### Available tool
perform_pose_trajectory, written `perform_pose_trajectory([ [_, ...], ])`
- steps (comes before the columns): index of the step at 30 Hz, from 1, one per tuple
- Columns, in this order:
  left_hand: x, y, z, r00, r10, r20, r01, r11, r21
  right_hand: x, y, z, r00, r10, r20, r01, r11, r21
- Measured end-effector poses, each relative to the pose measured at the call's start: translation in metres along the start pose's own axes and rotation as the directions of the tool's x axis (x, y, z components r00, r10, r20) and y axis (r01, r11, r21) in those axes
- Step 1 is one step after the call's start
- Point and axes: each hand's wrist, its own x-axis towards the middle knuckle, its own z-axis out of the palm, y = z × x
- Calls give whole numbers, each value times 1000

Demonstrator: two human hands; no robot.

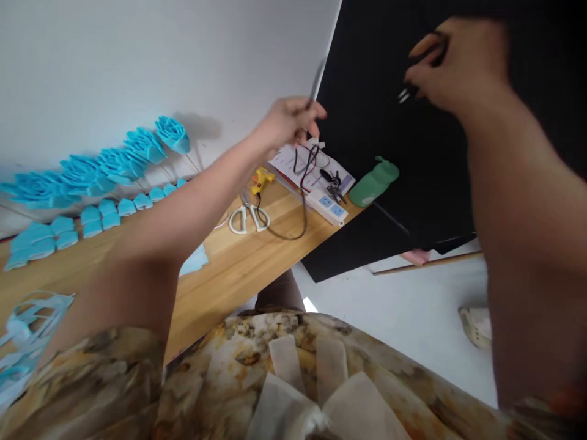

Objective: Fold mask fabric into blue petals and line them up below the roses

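Note:
My right hand (pixel 463 67), raised at the upper right before a black panel, is closed on a black power plug (pixel 407 93) with two metal prongs. My left hand (pixel 293 122) is up over the table's far end, its fingers curled on a dark cord (pixel 317 79) that is blurred above them. Under that hand a black cord loops down to the tabletop. A yellow glue gun (pixel 262 180) lies near white-handled scissors (pixel 250 219). The white power strip (pixel 326 206) sits at the table edge, beside small pliers (pixel 336 189) and a green pouch (pixel 375 182).
Blue paper-like roses (pixel 121 165) on stems lean along the wall, with folded blue pieces (pixel 92 220) in front. Blue scraps (pixel 34 324) lie at the left of the wooden table (pixel 206 299). A black panel (pixel 367 79) stands at the right. Printed papers (pixel 337 174) lie beneath the cords.

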Motion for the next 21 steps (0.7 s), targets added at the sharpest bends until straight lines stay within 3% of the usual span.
perform_pose_trajectory([
  [2, 35, -4, -19, 972, -66, -225, 88, 992, 89, 11, -7, 31, 966, 180, 186, -207, 968, 140],
  [5, 77, -18, -31, 937, -9, -348, 106, 960, 260, 20, -12, 88, 902, 294, 316, -378, 893, 246],
  [6, 86, -24, -30, 930, 74, -360, 95, 897, 432, 21, -12, 106, 894, 302, 332, -396, 879, 267],
  [8, 95, -40, -22, 926, 144, -348, 94, 807, 583, 18, -13, 141, 877, 328, 352, -438, 846, 305],
  [11, 84, -69, -4, 974, 67, -217, 100, 730, 676, 5, -11, 180, 872, 283, 400, -427, 839, 337],
  [13, 71, -86, 4, 984, -74, -160, 168, 672, 721, -3, -4, 195, 879, 174, 444, -335, 889, 314],
  [16, 54, -98, 1, 963, -262, -69, 200, 513, 835, -8, 15, 202, 863, 63, 501, -190, 960, 206],
  [21, 29, -77, -20, 957, -287, 33, 109, 463, 880, -9, 40, 192, 814, 75, 577, -110, 994, 27],
])
